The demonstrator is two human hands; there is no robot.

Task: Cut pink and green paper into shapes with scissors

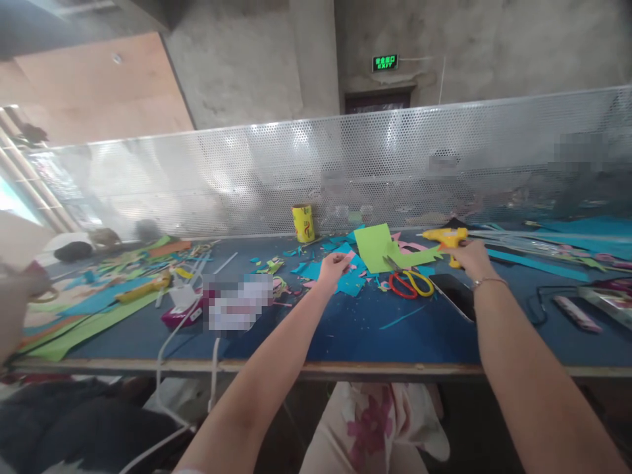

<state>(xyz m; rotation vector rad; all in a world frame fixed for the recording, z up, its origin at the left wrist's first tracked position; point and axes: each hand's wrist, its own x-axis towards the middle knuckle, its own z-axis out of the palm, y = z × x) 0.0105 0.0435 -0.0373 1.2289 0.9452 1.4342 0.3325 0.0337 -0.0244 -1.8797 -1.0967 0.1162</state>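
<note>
My left hand (334,266) is closed, with a small pink paper piece (351,255) pinched at its fingertips above blue paper scraps (351,283). On the right, my right hand (473,258) grips a yellow glue gun (444,234) whose nozzle points left. Between the hands lie a green paper sheet (372,247) and scissors (412,285) with red and yellow handles. Just below my right hand is a black phone (453,294), partly hidden by my wrist.
A yellow can (303,222) stands near the perforated metal screen (237,178). On the left are a magenta power strip (182,313) with white cables, another yellow glue gun (143,288) and colored paper. Another person's arm (14,283) shows at far left. A marker-like stick (577,313) lies right.
</note>
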